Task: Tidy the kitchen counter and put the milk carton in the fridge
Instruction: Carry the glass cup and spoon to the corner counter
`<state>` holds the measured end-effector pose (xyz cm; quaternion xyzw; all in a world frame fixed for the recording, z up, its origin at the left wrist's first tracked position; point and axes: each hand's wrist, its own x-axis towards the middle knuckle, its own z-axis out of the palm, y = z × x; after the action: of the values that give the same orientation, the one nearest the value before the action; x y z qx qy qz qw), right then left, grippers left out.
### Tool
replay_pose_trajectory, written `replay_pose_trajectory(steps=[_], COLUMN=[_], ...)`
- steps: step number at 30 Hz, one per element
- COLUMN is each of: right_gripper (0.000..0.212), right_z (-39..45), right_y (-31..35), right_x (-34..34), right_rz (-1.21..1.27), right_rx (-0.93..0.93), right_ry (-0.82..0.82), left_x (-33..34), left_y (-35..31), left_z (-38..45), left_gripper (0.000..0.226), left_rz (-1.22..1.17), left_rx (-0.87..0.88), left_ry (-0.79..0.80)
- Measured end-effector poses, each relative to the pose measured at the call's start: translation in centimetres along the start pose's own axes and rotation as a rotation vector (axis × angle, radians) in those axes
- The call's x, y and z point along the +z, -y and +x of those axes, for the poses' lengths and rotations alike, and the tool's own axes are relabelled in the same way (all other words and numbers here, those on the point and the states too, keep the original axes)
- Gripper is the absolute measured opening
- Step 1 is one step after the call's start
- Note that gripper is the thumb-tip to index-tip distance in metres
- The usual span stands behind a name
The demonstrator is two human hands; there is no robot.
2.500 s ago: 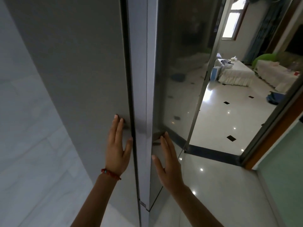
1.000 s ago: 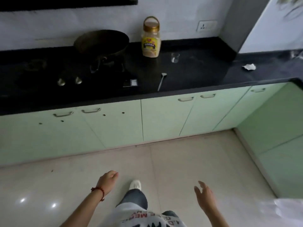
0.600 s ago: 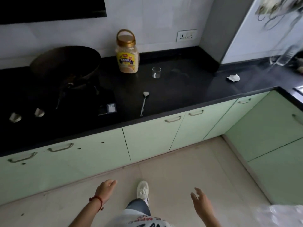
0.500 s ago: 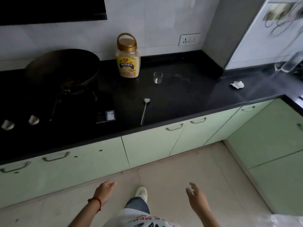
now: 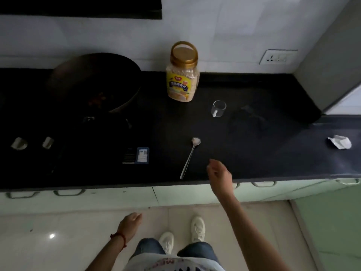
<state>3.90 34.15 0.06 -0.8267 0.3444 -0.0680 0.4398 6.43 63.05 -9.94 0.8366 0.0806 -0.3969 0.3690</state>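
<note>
Right hand (image 5: 219, 177) reaches over the front edge of the black stone desk (image 5: 254, 153), fingers loosely curled, holding nothing, just right of the slim metal spoon (image 5: 189, 157). Left hand (image 5: 130, 224) hangs low over the floor, fingers relaxed, empty. Gold-lidded clear plastic cereal jar (image 5: 183, 75) stands behind; small clear glass (image 5: 219, 108) beside it. Milk carton isn't in sight.

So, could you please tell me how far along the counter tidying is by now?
Done: no milk carton shows on the counter. In hand: nothing yet; the right hand reaches over the counter edge beside the spoon. Left: spoon, oats jar, glass and crumpled paper remain out.
</note>
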Motion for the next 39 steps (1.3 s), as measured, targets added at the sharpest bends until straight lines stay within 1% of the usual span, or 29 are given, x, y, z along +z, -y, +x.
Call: replay_pose_trajectory(steps=[4,6,10,13,14,19,22,26,29,32,35,37,39], right_gripper=[0.035,0.038,0.043,0.052,0.051,0.031,0.026,0.027,0.024,0.021,0.016,0.013,0.009], right_z=[6.9,9.4,12.3,13.0,13.1,12.9,13.0,12.8,12.7,12.7,12.6,12.6,12.6], right_y=[2.2,2.9,4.3,4.8,4.9,5.2,4.7,3.2,1.9,0.8,0.0,-0.5,-1.0], right_x=[1.2,2.1,3.5,4.2,4.4,4.4,3.5,1.3,-0.7,-3.1,-5.2,-6.3,-7.0], right_rz=[-0.202,-0.304,-0.435,-0.551,-0.58,-0.68,-0.577,-0.331,-0.188,-0.086,-0.007,0.047,0.096], right_rx=[-0.021,-0.024,-0.001,-0.013,-0.029,-0.166,-0.203,-0.115,-0.071,-0.027,-0.014,0.012,0.049], right_ry=[0.149,0.207,0.245,0.275,0.286,0.32,0.298,0.26,0.188,0.112,0.024,-0.007,-0.007], left_x=[0.4,0.8,1.4,1.7,1.8,1.6,1.1,0.0,-0.8,-1.1,-0.2,1.3,3.2], left_y=[-0.3,-0.1,-0.4,-0.9,-0.8,-2.0,-3.8,-7.7,-11.8,-17.3,-23.1,-26.7,-30.3], left_z=[-0.5,-0.8,-1.6,-2.4,-2.4,-2.7,-3.2,-4.2,-4.4,-3.0,0.5,3.3,5.6], left_gripper=[0.02,0.024,0.027,0.028,0.025,0.024,0.017,0.025,0.025,0.024,0.023,0.015,0.018], left_rz=[-0.115,-0.177,-0.276,-0.333,-0.343,-0.361,-0.346,-0.304,-0.312,-0.264,-0.151,-0.084,-0.047], left_rx=[-0.08,-0.123,-0.189,-0.214,-0.215,-0.182,-0.066,0.117,0.252,0.406,0.527,0.568,0.577], left_ry=[-0.061,-0.093,-0.162,-0.194,-0.199,-0.243,-0.263,-0.29,-0.311,-0.241,-0.171,-0.133,-0.118])
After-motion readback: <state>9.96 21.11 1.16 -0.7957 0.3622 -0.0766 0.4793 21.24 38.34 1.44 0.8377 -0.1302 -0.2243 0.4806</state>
